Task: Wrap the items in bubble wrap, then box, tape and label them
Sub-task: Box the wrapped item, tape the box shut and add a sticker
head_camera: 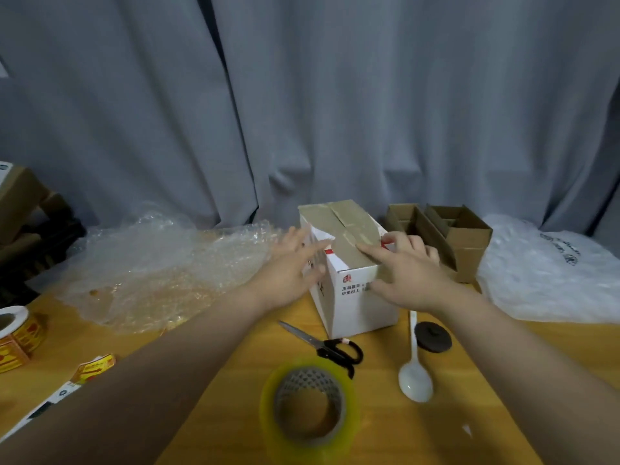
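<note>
Box I touch: white matt cardboard box (360, 307), glossy brown tape strip (350, 229) on top.
Table: smooth yellow wooden tabletop (469, 380).
Wrap, left of frame: clear shiny plastic bubble wrap (161, 263).

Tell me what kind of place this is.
Likely a makeshift packing station, maybe at home: a taped box, bubble wrap and a tape roll lie on a wooden table.

Bare forearms (167, 357), bare left hand (288, 275) and right hand (414, 275).

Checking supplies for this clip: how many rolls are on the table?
2: the tape roll at front centre, the label roll at the left edge. More may sit off-frame.
</note>
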A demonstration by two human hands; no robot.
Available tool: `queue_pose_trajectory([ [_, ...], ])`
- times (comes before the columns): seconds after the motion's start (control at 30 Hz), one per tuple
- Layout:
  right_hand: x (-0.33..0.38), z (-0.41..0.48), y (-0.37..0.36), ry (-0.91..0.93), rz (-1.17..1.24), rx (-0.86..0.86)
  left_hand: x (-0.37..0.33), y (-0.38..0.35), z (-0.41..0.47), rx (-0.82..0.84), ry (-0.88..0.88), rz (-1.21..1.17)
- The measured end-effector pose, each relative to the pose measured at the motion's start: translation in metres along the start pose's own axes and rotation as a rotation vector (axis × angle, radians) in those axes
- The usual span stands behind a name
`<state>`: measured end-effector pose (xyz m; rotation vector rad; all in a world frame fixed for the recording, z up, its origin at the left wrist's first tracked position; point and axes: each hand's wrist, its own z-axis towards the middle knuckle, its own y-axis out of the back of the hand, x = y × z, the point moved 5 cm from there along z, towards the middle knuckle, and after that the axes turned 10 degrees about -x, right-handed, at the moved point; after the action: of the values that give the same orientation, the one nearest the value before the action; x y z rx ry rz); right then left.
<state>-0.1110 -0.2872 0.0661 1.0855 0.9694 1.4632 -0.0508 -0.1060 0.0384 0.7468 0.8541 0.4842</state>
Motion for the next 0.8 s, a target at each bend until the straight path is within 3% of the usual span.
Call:
queue_pose_trajectory([
  [0.1, 0.013, -0.003, 0.004, -0.096, 0.122, 0.004, -0.019, -0.013, 0.000, 0.069, -0.113, 0.083],
  [0.23, 0.028, -0.003, 0.002, -0.107, 0.067, -0.045, -0.026, -0.002, 0.011, 0.100, -0.153, 0.053],
  [0.3, 0.032, -0.002, 0.004, -0.063, 0.000, -0.040, -0.024, 0.005, 0.022, 0.081, -0.096, -0.037],
  [0.4, 0.036, 0.000, 0.007, 0.007, -0.031, -0.014, -0.016, -0.004, 0.044, 0.160, -0.083, 0.197],
  [0.47, 0.032, 0.000, 0.007, 0.040, 0.045, -0.027, -0.001, -0.009, 0.057, 0.200, -0.024, 0.258],
  [0.53, 0.021, -0.002, 0.006, 0.026, 0.182, -0.068, 0.022, -0.003, 0.065, 0.111, 0.109, 0.280],
  [0.7, -0.013, -0.009, 0.001, -0.132, 0.320, -0.095, 0.046, 0.017, 0.052, -0.113, 0.428, -0.208],
  [0.8, -0.022, -0.007, -0.008, -0.257, 0.495, -0.110, 0.042, 0.023, 0.035, -0.183, 0.497, -0.295],
])
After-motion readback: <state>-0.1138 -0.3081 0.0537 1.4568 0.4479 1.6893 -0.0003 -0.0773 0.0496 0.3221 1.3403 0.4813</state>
